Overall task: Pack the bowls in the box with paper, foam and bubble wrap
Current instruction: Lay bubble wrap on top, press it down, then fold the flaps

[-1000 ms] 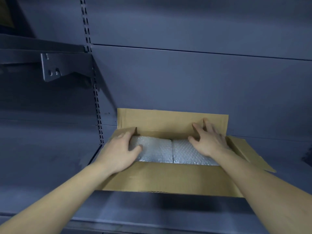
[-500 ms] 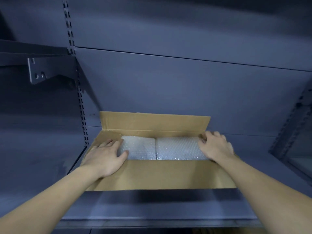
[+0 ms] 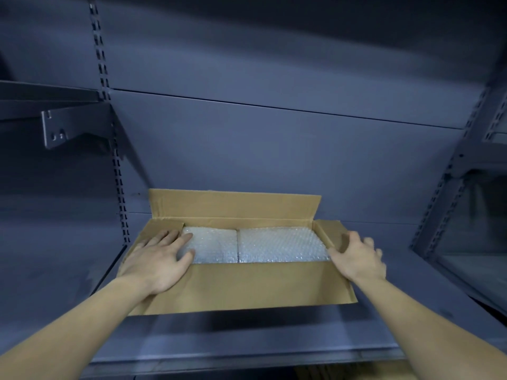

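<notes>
- Two bare forearms reach forward from the bottom edge toward an open cardboard box (image 3: 241, 286) that sits on a dark grey metal shelf (image 3: 247, 335).
- The left hand (image 3: 156, 264) lies flat, palm down, over the box's left end. Its grip is loose and open, holding nothing. The fingers (image 3: 175, 238) are spread across the left side flap (image 3: 162, 229), which is folded inward, and the thumb and forefinger tips touch the bubble wrap just to their right.
- The right hand (image 3: 356, 259) is at the box's right end, fingers spread and slightly blurred. Its grip is open too. The thumb rests near the box's right corner, and the palm sits over the right side flap (image 3: 332, 229), which splays outward. Whether the palm actually touches the flap cannot be told.
- Between the two hands, the inside of the box is filled with two pads of clear bubble wrap (image 3: 274, 245), side by side, meeting at a seam closer to the left hand. The bowls are not visible; only the wrap shows.
- The near wall of the box stands plain and brown directly below and between the hands.
- Beyond the hands, the long back flap (image 3: 236, 204) stands upright against the grey rear panel (image 3: 274, 149) of the shelving.
- Far up and left of the left hand, a slotted upright (image 3: 109, 133) carries a metal bracket (image 3: 74, 130) under a higher shelf.
</notes>
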Available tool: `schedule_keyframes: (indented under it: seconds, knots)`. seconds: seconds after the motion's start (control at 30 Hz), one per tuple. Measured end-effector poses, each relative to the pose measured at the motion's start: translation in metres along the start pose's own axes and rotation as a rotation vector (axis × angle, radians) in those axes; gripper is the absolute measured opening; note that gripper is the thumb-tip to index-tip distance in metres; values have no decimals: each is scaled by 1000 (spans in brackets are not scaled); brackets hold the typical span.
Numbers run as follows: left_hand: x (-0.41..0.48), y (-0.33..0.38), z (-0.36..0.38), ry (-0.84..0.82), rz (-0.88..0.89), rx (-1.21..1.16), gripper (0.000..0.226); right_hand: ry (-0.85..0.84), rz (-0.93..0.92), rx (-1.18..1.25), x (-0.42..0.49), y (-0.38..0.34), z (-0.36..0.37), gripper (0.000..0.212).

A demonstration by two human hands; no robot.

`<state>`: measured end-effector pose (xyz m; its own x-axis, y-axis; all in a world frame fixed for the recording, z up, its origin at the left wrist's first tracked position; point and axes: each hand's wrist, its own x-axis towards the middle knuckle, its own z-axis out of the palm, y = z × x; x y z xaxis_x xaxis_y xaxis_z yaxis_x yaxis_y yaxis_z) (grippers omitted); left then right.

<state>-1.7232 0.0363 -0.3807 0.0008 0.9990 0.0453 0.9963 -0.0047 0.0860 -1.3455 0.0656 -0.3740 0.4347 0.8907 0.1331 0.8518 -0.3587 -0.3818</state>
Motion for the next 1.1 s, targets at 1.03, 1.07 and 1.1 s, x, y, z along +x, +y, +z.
schedule_keyframes:
  seconds: [1.03,1.07,1.1]
  knots:
    - [60,8,-29,23,-6,15,64,402,-266,573,-4,-5,10,42]
    - [66,8,-29,27,-18,12,65,396,-280,578,-4,-3,12,40]
    - [70,8,-28,29,-26,17,66,389,-297,576,-5,-2,15,40]
